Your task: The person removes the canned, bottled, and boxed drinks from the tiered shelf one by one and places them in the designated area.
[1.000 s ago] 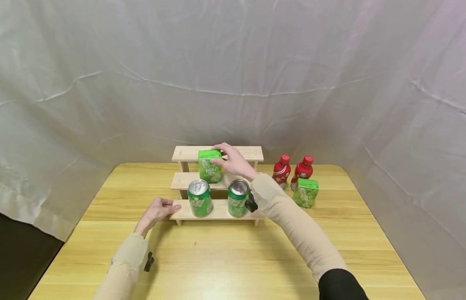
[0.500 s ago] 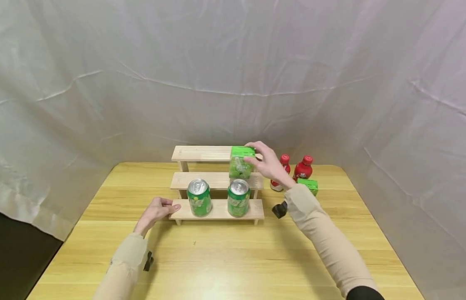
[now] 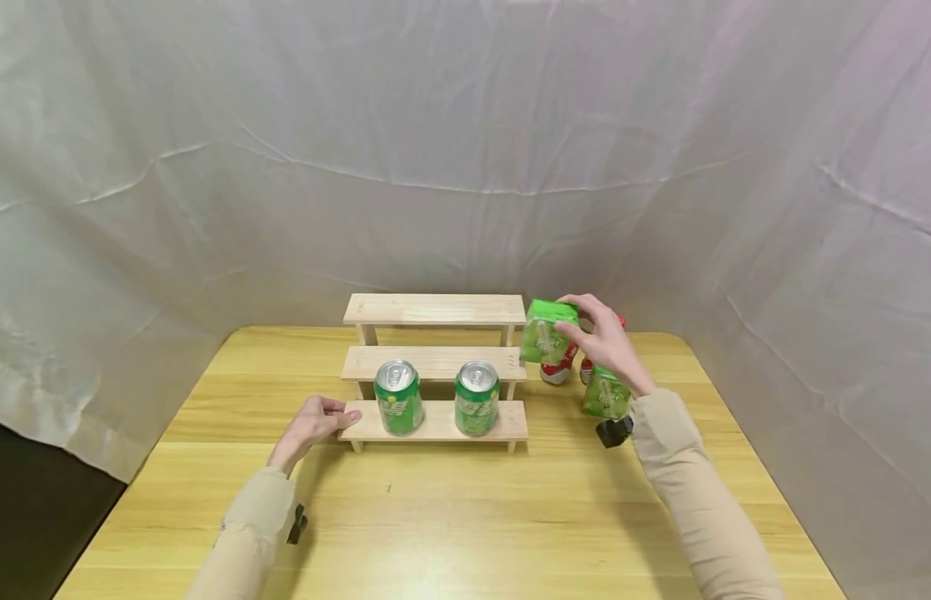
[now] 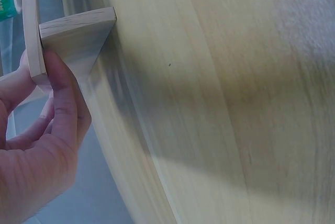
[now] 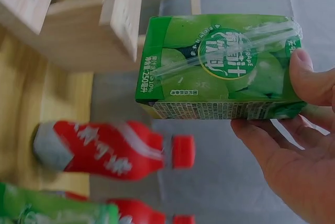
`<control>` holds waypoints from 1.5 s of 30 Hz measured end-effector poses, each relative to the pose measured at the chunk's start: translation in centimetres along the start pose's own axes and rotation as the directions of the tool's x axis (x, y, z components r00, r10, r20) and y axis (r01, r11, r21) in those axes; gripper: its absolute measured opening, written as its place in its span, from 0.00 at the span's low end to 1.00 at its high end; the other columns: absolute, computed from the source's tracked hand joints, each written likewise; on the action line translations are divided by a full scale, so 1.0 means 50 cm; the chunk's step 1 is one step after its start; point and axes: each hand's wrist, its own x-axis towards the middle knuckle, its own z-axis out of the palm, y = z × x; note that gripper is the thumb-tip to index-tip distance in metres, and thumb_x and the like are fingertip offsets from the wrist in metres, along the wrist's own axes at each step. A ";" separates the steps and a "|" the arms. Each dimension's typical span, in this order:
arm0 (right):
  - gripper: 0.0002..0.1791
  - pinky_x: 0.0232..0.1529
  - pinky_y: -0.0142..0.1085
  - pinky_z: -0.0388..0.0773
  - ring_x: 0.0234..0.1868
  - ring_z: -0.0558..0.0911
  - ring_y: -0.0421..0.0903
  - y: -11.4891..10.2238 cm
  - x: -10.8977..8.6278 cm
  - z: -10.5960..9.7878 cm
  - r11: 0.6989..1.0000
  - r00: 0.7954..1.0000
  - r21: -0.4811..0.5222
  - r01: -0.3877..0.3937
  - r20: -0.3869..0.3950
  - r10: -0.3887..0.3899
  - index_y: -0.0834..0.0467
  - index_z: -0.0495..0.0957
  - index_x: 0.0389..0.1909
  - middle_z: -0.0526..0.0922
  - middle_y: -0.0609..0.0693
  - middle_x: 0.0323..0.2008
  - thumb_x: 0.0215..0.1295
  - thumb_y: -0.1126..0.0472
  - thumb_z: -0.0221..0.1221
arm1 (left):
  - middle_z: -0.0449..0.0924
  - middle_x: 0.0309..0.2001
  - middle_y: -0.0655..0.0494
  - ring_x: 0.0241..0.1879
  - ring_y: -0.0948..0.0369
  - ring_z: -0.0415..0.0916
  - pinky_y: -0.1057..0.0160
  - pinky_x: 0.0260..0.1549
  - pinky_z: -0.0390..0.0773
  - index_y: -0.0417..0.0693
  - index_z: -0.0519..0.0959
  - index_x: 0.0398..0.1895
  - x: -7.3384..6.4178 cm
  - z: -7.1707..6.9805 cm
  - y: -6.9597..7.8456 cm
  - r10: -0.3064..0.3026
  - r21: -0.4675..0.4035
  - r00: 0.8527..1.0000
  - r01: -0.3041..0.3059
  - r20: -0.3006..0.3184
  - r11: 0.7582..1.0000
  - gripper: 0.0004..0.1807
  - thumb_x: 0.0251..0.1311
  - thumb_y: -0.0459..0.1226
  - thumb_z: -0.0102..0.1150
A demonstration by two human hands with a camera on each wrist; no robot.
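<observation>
My right hand (image 3: 603, 337) pinches a green grape juice box (image 3: 546, 333) near its top, in the air right of the wooden three-step shelf (image 3: 435, 310). In the right wrist view the juice box (image 5: 220, 67) shows its front label and a wrapped straw, thumb on one side and fingers on the other. My left hand (image 3: 318, 421) grips the left end of the shelf's lowest board; the left wrist view shows thumb and fingers around the board end (image 4: 35, 41). Two green soda cans, a left can (image 3: 397, 398) and a right can (image 3: 477, 398), stand on that lowest board.
A red bottle (image 3: 558, 364) stands right of the shelf, partly behind the held box. Another red bottle (image 5: 138, 211) shows in the right wrist view. A second green juice box (image 3: 606, 394) stands on the wooden table (image 3: 435, 517), partly behind my right wrist. A grey curtain (image 3: 465, 167) encloses the back.
My right hand has carried the juice box rightward from in front of the upper shelf boards to beyond the shelf's right end. My left hand has stayed on the lowest board.
</observation>
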 end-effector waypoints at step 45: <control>0.23 0.60 0.61 0.76 0.57 0.79 0.63 0.130 -0.022 0.066 0.946 0.964 -0.321 -0.052 0.232 0.132 0.67 0.77 0.58 0.82 0.65 0.55 0.65 0.62 0.66 | 0.78 0.51 0.29 0.46 0.51 0.80 0.51 0.54 0.82 0.19 0.67 0.61 0.001 0.001 -0.008 0.020 -0.004 1.000 -0.020 -0.002 1.000 0.33 0.67 0.40 0.63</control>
